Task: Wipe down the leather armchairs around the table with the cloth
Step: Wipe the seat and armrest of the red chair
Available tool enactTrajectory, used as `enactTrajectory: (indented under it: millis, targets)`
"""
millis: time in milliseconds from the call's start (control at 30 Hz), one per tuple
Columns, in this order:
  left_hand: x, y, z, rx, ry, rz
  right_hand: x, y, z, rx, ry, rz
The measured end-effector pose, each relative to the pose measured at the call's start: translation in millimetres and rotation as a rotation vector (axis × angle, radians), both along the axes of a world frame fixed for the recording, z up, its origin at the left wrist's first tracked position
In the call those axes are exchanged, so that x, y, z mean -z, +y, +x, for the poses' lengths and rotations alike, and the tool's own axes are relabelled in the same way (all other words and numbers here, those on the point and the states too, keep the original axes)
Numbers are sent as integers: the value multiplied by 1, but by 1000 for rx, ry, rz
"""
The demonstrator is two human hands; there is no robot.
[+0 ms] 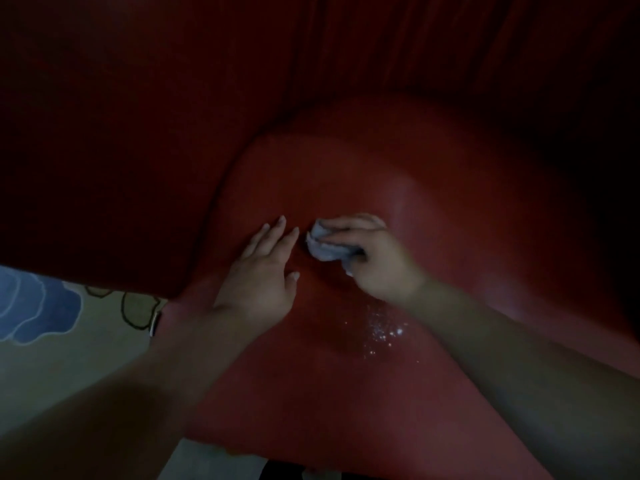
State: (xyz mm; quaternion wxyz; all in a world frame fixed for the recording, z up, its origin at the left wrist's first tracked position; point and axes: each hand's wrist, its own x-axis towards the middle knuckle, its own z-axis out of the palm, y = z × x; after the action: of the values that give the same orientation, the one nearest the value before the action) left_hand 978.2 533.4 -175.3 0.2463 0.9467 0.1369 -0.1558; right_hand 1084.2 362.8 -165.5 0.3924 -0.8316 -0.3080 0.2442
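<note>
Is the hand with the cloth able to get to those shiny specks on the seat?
Probably yes. The right hand holds the cloth just beyond the specks, and only bare red seat lies between.

Dim light falls on dark red pleated curtains across the top, a pale sheet printed with blue flowers lies at the left edge, and light floor shows at the bottom.
</note>
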Motion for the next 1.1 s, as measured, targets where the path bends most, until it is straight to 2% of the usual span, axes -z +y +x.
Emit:
enactTrajectory:
  millis: [67, 133, 300, 467, 600, 700, 800, 967, 1100]
  targets:
    - [1, -2, -2, -18, 0, -3, 5, 7, -1, -62, -71, -91]
    - [3, -3, -2, -33, -11, -3, 10, 11, -1, -23, -131, -118]
    - [7, -9, -4, -64, -46, 12, 21, 15, -3, 7, -196, -38]
    - [8, -10, -6, -78, -26, -12, 28, -46, -32, -117, -192, -4]
    - [7, -12, -7, -77, -9, 2, 20, -47, -32, 66, -58, 57]
    - [8, -14, -7, -79, 4, 22, 20, -9, -21, 195, -150, 73]
    - [7, -16, -8, -65, 17, 34, 24, -1, -34, 168, -216, -1]
    - [2, -22, -12, -26, 33, 63, 26, -68, -80, 54, -210, 8]
    - [-1, -29, -11, -43, 45, 58, 19, -70, -96, 310, -152, 14]
